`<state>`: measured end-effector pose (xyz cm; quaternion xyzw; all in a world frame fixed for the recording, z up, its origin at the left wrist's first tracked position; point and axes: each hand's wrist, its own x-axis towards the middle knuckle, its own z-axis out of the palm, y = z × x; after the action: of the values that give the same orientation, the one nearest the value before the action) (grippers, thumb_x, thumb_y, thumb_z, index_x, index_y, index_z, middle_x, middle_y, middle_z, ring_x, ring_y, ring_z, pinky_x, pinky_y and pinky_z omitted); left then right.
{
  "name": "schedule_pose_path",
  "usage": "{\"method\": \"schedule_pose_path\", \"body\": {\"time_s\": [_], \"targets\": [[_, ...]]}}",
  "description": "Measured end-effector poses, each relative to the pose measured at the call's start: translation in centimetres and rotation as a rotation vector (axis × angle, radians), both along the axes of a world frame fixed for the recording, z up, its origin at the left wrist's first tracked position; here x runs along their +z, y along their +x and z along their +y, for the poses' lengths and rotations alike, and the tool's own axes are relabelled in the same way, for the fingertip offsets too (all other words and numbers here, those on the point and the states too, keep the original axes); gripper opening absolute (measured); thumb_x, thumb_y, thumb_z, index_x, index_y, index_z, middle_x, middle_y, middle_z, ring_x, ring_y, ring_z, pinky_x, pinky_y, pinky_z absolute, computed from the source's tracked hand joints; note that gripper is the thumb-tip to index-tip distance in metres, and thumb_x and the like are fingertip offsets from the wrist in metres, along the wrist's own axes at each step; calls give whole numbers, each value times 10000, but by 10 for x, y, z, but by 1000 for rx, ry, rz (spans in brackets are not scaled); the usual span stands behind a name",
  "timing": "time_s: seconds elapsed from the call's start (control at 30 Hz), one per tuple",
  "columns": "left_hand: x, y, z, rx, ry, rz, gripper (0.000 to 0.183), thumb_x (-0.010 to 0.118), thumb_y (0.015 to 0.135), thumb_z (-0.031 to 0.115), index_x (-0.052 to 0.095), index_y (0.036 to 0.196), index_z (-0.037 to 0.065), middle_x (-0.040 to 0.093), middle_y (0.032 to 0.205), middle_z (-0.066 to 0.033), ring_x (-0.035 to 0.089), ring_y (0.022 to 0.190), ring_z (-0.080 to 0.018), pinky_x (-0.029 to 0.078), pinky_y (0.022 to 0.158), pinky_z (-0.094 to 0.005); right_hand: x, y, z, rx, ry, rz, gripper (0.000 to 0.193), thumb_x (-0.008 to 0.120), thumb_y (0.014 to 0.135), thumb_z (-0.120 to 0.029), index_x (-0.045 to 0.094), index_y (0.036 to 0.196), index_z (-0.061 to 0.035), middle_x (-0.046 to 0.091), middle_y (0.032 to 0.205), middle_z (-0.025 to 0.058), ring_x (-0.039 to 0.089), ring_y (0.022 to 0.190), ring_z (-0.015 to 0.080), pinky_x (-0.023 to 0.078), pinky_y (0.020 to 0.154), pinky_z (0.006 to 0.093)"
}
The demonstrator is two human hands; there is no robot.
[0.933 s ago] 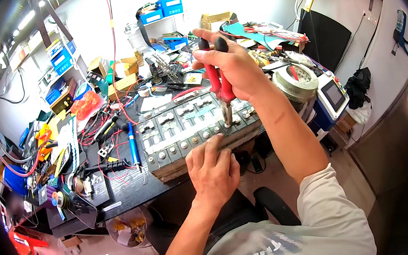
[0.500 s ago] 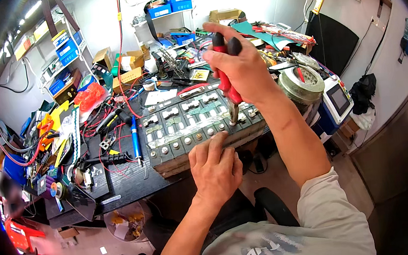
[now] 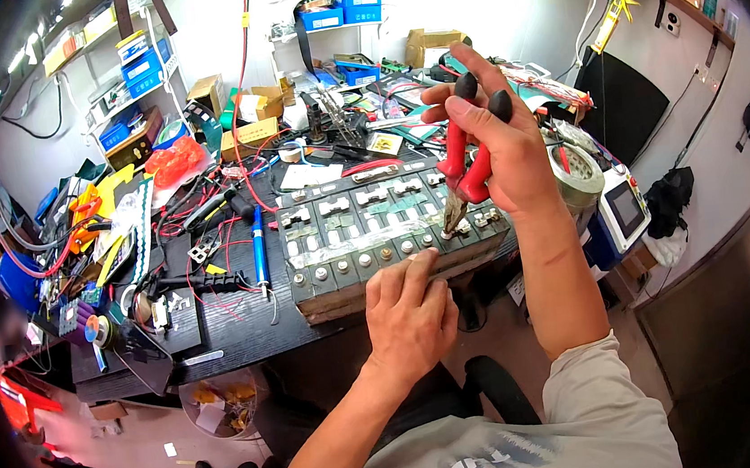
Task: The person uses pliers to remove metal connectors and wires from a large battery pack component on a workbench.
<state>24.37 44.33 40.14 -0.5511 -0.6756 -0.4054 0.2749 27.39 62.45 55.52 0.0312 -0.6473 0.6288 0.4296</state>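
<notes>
My right hand (image 3: 511,150) holds a pair of pliers (image 3: 475,175) with red, black-tipped handles. Its thumb lies along them while some fingers are lifted. The pliers slant down, and their metal jaws are at a terminal on the near right of a battery pack (image 3: 369,280). The pack is a long block of grey cells, with a row of round terminals along its near side and white pieces and clear tape on top. My left hand (image 3: 409,307) rests its bent fingers on the pack's front edge, just left of the jaws; its thumb is hidden.
A blue pen-like tool (image 3: 260,249) stands left of the pack. Tools, wires and an orange-red plastic bag (image 3: 177,163) crowd the black table. To the right are a large spool (image 3: 578,171) and a device with a screen (image 3: 623,207). A bin (image 3: 199,397) stands below the table.
The whole view has shifted, moving the scene slightly. My right hand's fingers have lifted, and the pliers lean more, with their handles farther apart. My left hand stays at the pack's edge.
</notes>
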Motion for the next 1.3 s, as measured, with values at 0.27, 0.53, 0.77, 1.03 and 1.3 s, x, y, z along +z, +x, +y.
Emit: {"method": "schedule_pose_path", "body": {"time_s": [0.27,0.53,0.77,1.03,1.3], "targets": [[0,-1,1,16,-12,5,155,780,797,106,753,948,87,687,1380,-71,620,1201,-298,450,1024,-462,6,-15,18,169,-60,-151,835,772,1033,-229,332,1661,102,722,1216,178,730,1078,225,603,710,291],[-4,-2,4,16,-3,9,177,788,789,119,758,962,92,697,1365,-64,625,1183,-297,447,1003,-455,1,2,16,209,-35,-101,768,741,1067,-244,368,1685,17,723,1278,182,717,1154,232,611,809,325],[-4,-3,7,5,1,-1,186,791,782,125,758,964,98,707,1348,-68,635,1163,-297,441,996,-456,2,0,23,189,-17,-133,776,765,1054,-264,396,1658,55,735,1225,167,701,1138,225,603,763,314],[-3,-2,6,11,7,-16,190,787,776,120,751,961,101,713,1344,-76,641,1155,-295,437,1012,-459,1,-20,6,63,60,-167,657,806,1020,-362,573,1450,76,685,886,55,617,686,85,481,592,242],[-3,-2,4,-17,9,-35,173,787,791,109,747,959,90,709,1358,-77,642,1177,-293,439,1017,-459,3,-16,-13,54,138,-274,424,803,1013,-350,701,1241,-6,709,936,53,677,843,112,508,695,258]]}}
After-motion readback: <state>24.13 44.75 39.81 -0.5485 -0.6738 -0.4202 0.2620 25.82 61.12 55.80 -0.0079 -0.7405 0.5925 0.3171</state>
